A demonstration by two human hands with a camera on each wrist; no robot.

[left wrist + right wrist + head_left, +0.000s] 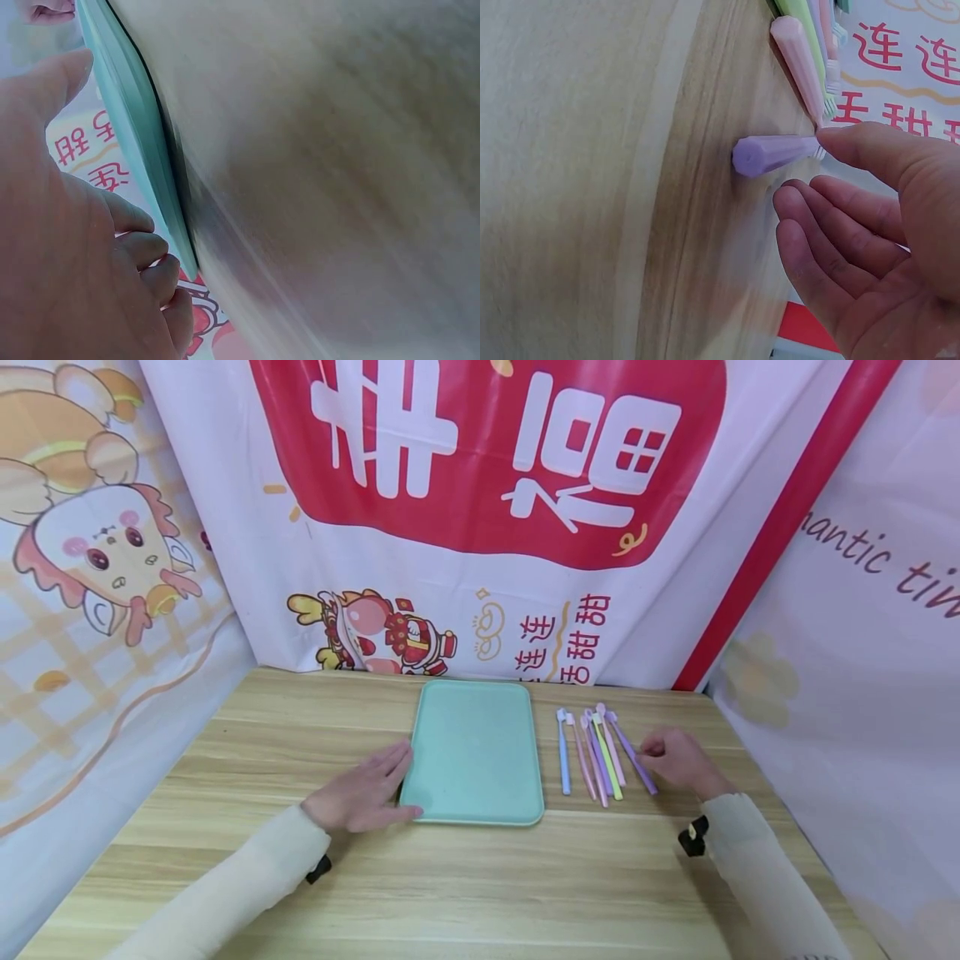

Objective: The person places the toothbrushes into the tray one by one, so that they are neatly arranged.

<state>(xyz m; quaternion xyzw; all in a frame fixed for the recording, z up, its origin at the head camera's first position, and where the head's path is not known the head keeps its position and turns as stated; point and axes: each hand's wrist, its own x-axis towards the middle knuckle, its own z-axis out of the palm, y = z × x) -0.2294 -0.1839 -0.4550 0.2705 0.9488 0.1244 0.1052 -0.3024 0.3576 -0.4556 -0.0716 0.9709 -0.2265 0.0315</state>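
A mint-green tray [474, 752] lies flat on the wooden table. My left hand [367, 787] rests along its left side, fingers extended, with the thumb at the near left corner. In the left wrist view the tray's rim [139, 135] runs beside the thumb and fingertips of that hand [82, 240]. To the right of the tray lie several toothbrushes in blue, pink, green and purple. My right hand [678, 762] is at the rightmost purple toothbrush [634, 755]. In the right wrist view, the thumb overlaps this purple toothbrush [772, 154], and the loosely bent fingers stand apart from the thumb.
A blue toothbrush [565, 756] lies nearest the tray, and a green one [609, 756] sits among the crowded pink and purple ones. Printed cloth [480, 610] hangs along the table's back edge, with more cloth at both sides. The wooden table [480, 885] extends toward the front.
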